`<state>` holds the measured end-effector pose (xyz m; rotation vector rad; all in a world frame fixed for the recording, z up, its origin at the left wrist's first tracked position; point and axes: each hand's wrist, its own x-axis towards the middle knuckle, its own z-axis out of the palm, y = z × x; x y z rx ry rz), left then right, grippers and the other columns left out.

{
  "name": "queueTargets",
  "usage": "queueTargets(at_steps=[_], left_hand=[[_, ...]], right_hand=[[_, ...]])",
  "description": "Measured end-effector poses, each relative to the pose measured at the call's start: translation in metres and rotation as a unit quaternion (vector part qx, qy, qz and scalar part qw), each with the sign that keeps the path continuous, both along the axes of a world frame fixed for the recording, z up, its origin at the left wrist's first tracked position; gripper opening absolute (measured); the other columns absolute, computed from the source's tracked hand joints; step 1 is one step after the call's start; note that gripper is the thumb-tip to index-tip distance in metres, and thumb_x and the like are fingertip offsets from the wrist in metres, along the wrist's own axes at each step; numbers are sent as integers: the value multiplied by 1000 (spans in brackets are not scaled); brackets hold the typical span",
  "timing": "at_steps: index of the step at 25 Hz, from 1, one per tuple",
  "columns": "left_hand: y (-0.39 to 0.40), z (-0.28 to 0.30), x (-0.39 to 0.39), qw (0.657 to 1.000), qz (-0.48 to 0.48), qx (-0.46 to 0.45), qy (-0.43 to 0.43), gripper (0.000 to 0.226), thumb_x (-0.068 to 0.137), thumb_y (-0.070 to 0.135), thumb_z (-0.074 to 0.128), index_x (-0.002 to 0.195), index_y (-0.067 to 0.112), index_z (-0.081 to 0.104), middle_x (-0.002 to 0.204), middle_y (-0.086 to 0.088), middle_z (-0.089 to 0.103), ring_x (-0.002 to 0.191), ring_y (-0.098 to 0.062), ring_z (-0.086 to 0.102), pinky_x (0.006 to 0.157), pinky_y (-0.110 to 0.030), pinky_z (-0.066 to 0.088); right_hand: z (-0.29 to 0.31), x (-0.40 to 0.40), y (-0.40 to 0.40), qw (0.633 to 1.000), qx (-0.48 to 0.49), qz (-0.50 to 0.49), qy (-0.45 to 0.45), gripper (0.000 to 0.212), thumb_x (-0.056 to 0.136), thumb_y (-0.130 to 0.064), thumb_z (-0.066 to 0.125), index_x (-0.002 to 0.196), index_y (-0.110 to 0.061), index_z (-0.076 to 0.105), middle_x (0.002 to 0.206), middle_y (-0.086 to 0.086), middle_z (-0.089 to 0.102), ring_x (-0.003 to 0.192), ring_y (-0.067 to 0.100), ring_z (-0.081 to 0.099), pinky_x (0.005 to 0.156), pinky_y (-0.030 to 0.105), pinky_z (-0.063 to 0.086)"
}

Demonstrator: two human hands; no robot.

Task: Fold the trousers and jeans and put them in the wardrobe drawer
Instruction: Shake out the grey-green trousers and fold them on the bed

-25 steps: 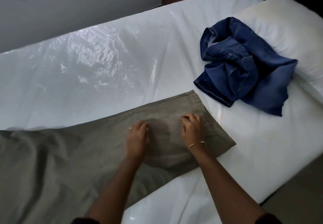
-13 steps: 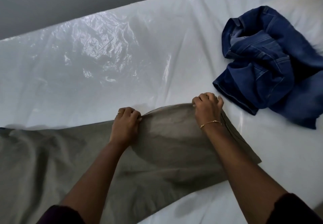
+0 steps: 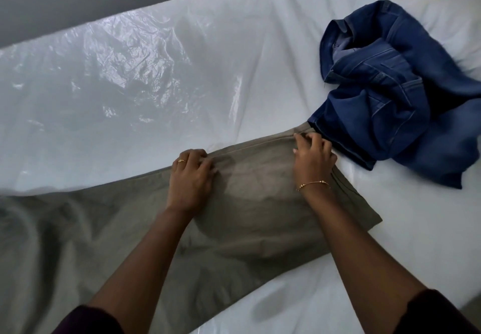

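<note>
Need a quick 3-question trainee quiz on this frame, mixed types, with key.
1. True or false: the blue jeans are neatly folded.
2. Which garment do both hands grip? A) jeans B) khaki trousers C) neither
3. Fill in: the right hand grips the trousers' far edge right next to the ____.

Key: 1 false, they lie crumpled on the bed. 2 B, the left hand also pinches that edge. 3 jeans.
</note>
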<state>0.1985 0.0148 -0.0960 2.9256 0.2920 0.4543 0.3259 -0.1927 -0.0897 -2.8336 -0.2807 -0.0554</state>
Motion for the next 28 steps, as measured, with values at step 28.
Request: queueTargets(at_steps=[28], left_hand=[[-27, 0, 53, 995, 55, -66, 44, 36, 88, 21, 30, 87, -1, 58, 84, -22, 57, 75, -40, 53, 61, -41, 39]], right_hand=[[-14, -21, 7, 999, -24, 7, -28, 51, 86, -43, 38, 129, -20, 55, 141, 14, 47, 132, 37, 38, 100, 60, 30]])
